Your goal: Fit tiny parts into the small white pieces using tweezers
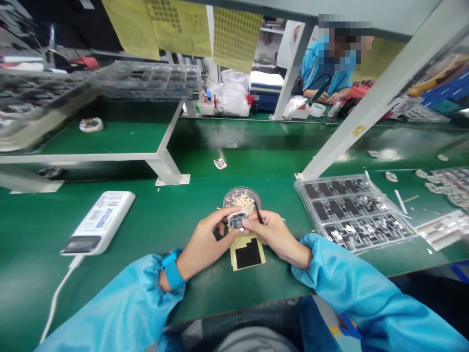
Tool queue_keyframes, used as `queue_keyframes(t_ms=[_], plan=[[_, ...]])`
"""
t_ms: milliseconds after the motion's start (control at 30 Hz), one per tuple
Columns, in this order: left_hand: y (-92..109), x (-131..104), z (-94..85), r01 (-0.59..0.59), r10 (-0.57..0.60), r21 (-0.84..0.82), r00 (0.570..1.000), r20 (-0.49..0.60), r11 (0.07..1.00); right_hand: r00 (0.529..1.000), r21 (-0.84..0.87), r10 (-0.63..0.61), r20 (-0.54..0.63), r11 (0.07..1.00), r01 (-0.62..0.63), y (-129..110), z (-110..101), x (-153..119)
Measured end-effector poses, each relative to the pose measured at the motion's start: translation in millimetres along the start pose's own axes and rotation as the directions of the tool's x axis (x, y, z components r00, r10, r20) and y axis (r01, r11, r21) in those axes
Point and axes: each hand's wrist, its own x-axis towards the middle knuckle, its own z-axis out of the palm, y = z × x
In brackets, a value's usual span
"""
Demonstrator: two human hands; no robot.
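My left hand (205,238) grips a small electronic module (237,220) with a pale rim and dark parts inside, thumb and fingers at its edges. A pair of dark tweezers (258,213) slants up out of my right hand (274,235), whose thumb and fingertips also touch the module's right side. Just behind the hands stands a round perforated dish (226,194) heaped with small cream-coloured scraps (242,199). Below the module a yellowish sheet (234,267) with a black cut-out shape (247,255) lies on the green table (205,298).
Clear trays of parts (357,210) lie to the right, beside a slanted white post (351,122). A white power bank (106,215) with a cable is at left. A raised shelf (139,156) holds more trays. Another module (220,163) sits behind the dish. A co-worker (311,63) sits beyond.
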Motion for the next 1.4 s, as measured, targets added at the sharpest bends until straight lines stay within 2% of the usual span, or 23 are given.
queue_keyframes(t_ms=[200, 467, 733, 1000, 1067, 1133, 1233, 1300, 1400], plan=[[3, 2, -0.1, -0.028, 0.028, 0.044, 1.000, -0.009, 0.999, 1.000, -0.018, 0.010, 0.023, 1.000, -0.009, 1, -3, 3], [1, 4, 0.4, -0.029, 0.030, 0.085, 0.999, -0.011, 0.996, 0.999, -0.068, -0.037, -0.013, 0.997, 0.036, 6, -3, 4], [2, 3, 2.5, -0.012, 0.019, 0.113, 0.998, -0.063, 0.993, 0.995, -0.075, -0.093, -0.048, 0.993, 0.089, 12, -1, 8], [4, 3, 0.9, 0.011, 0.006, 0.141, 0.993, -0.122, 0.990, 0.998, -0.071, -0.055, -0.043, 0.996, 0.052, 8, 0, 6], [3, 2, 1.4, 0.066, -0.059, 0.049, 0.990, -0.127, 0.997, 0.993, -0.075, -0.100, -0.055, 0.993, 0.096, 8, 1, 6], [3, 2, 2.3, 0.162, -0.177, -0.167, 0.981, -0.076, 0.973, 0.979, -0.102, -0.184, -0.089, 0.979, 0.174, 8, 3, 7], [5, 3, 3.8, 0.279, -0.286, -0.457, 0.957, 0.055, 0.844, 0.957, -0.122, -0.274, -0.098, 0.957, 0.262, 9, 5, 8], [8, 5, 4.6, 0.303, -0.304, -0.510, 0.949, 0.083, 0.805, 0.952, -0.109, -0.292, -0.087, 0.953, 0.282, 9, 6, 8], [10, 5, 6.8, 0.289, -0.304, -0.498, 0.951, 0.053, 0.818, 0.951, -0.085, -0.295, -0.095, 0.954, 0.288, 10, 10, 8]])
